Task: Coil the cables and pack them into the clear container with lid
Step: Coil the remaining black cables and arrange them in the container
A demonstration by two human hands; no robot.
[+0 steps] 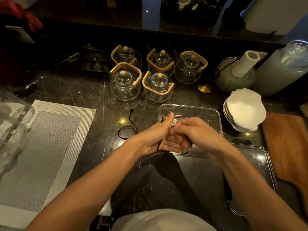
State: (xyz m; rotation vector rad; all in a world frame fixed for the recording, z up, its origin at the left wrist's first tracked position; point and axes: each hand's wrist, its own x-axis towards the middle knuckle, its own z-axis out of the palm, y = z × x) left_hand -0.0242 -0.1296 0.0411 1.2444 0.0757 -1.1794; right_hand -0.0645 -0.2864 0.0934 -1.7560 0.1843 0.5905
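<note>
Right now both hands meet over the near edge of the clear container (pixel 190 109), which sits open on the dark marble counter (pixel 93 90). Left hand (pixel 160 139) is turned palm up, thumb raised, with a thin black cable (pixel 159 145) looped across the palm and fingers; the strand shows at the heel of the hand and again as a small loop below the fingers. Right hand (pixel 191 130) lies over the left's fingers with its own fingers curled, pinching the same cable. Inside the container, just past the thumb, lies a white cable (pixel 176 116) with a metal plug. A second black cable (pixel 128 129) lies loose on the counter left of the container, half coiled, its plug pointing away. The clear lid (pixel 260 164) lies flat to the right, just beside the container's near corner. Behind stand five glass teapots (pixel 125 85) with wooden handles; stacked white bowls (pixel 245 110) sit right of the container, a woven placemat (pixel 41 147) well to the left.
</note>
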